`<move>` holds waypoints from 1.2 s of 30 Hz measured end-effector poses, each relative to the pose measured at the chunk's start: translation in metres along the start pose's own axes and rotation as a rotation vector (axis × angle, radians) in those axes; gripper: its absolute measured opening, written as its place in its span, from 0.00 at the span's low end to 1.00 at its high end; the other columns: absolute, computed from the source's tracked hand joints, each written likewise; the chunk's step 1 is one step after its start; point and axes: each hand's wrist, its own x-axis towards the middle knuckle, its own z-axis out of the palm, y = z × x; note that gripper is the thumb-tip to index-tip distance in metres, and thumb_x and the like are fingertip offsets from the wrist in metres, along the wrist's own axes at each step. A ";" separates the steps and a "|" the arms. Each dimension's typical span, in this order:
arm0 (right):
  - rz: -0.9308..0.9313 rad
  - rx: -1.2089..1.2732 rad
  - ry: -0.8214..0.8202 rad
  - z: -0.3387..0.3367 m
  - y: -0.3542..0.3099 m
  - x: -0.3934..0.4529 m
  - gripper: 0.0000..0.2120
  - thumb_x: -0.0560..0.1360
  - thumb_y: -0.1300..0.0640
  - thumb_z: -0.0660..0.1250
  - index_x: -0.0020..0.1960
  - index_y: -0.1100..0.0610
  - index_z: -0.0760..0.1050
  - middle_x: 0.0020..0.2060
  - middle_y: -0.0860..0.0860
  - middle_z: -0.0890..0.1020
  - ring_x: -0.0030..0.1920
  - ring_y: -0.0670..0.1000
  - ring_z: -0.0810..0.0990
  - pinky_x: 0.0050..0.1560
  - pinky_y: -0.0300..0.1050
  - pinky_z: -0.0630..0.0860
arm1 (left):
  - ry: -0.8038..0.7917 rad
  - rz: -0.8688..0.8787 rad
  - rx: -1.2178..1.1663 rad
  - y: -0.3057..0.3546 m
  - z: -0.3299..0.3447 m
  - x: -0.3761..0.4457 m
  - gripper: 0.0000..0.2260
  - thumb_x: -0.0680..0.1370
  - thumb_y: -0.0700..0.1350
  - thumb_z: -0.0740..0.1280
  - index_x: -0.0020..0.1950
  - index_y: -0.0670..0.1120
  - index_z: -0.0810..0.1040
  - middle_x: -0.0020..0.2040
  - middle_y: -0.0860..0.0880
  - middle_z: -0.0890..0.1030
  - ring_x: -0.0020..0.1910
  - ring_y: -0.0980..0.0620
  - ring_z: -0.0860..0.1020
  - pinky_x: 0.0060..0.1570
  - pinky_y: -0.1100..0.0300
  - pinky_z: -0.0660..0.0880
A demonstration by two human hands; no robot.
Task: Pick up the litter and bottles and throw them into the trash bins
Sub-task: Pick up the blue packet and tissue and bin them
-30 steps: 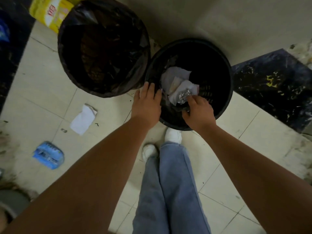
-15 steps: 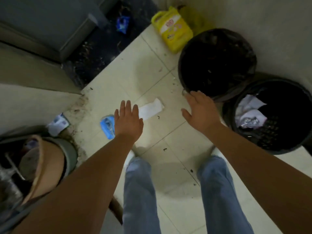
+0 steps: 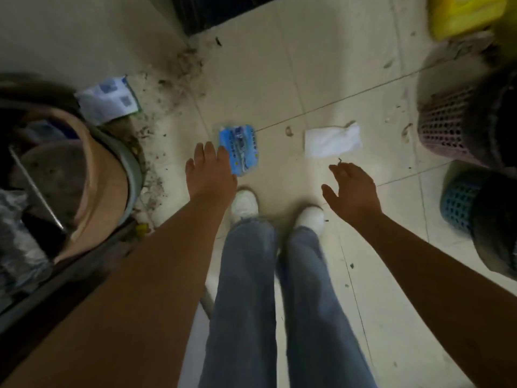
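Observation:
A flat blue wrapper lies on the tiled floor just ahead of my feet. My left hand hovers over its left edge, fingers spread, holding nothing. A white paper lies to the right of the wrapper. Just below that paper, my right hand is open and empty. A white-and-blue packet rests at the left in a patch of dirt. Two perforated trash bins stand at the right edge, a pinkish one and a blue one, both lined with black bags.
A yellow bag sits at the top right behind the bins. A round tan-rimmed container with a metal rod fills the left side. Dirt and debris spread along the wall base. My white shoes stand below the wrapper.
I have turned away from the bins, which slid to the right edge. Both hands left the bin rim and dropped toward the floor litter; the right hand let go of the crumpled paper.

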 end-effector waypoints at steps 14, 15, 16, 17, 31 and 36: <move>0.299 -0.159 -0.025 0.113 0.032 0.198 0.19 0.76 0.54 0.63 0.62 0.65 0.68 0.60 0.62 0.74 0.61 0.61 0.72 0.59 0.54 0.72 | -0.073 -0.172 -0.328 0.034 0.145 0.180 0.18 0.81 0.49 0.62 0.64 0.37 0.72 0.62 0.39 0.74 0.61 0.42 0.73 0.55 0.50 0.76; 0.316 -0.163 -0.002 0.120 0.039 0.206 0.21 0.76 0.54 0.63 0.62 0.65 0.67 0.60 0.63 0.74 0.61 0.62 0.72 0.59 0.55 0.72 | -0.055 -0.190 -0.336 0.034 0.152 0.187 0.18 0.81 0.49 0.61 0.64 0.37 0.72 0.62 0.39 0.73 0.62 0.42 0.73 0.55 0.50 0.76; 0.328 -0.155 0.030 0.127 0.045 0.214 0.22 0.75 0.53 0.64 0.63 0.65 0.66 0.60 0.63 0.73 0.61 0.62 0.71 0.59 0.56 0.72 | -0.033 -0.194 -0.344 0.035 0.158 0.194 0.18 0.81 0.48 0.61 0.64 0.36 0.72 0.63 0.38 0.73 0.62 0.41 0.72 0.56 0.49 0.76; 0.332 -0.135 0.065 0.134 0.050 0.220 0.23 0.75 0.52 0.64 0.64 0.65 0.65 0.61 0.63 0.73 0.62 0.63 0.71 0.60 0.57 0.71 | -0.010 -0.183 -0.346 0.036 0.163 0.200 0.18 0.82 0.48 0.60 0.64 0.36 0.72 0.63 0.37 0.73 0.63 0.40 0.72 0.56 0.48 0.76; 0.321 0.220 0.314 0.143 0.061 0.246 0.10 0.75 0.65 0.58 0.42 0.69 0.76 0.42 0.66 0.81 0.44 0.64 0.79 0.50 0.55 0.76 | 0.148 -0.010 -0.295 0.034 0.126 0.204 0.13 0.82 0.42 0.58 0.54 0.33 0.76 0.54 0.35 0.78 0.53 0.38 0.77 0.49 0.48 0.75; 0.287 0.235 0.399 0.090 0.040 0.199 0.10 0.75 0.64 0.60 0.45 0.69 0.77 0.44 0.65 0.80 0.47 0.64 0.77 0.47 0.53 0.74 | 0.189 0.062 -0.232 0.054 0.052 0.176 0.14 0.82 0.42 0.58 0.55 0.33 0.77 0.55 0.35 0.78 0.55 0.38 0.76 0.51 0.48 0.73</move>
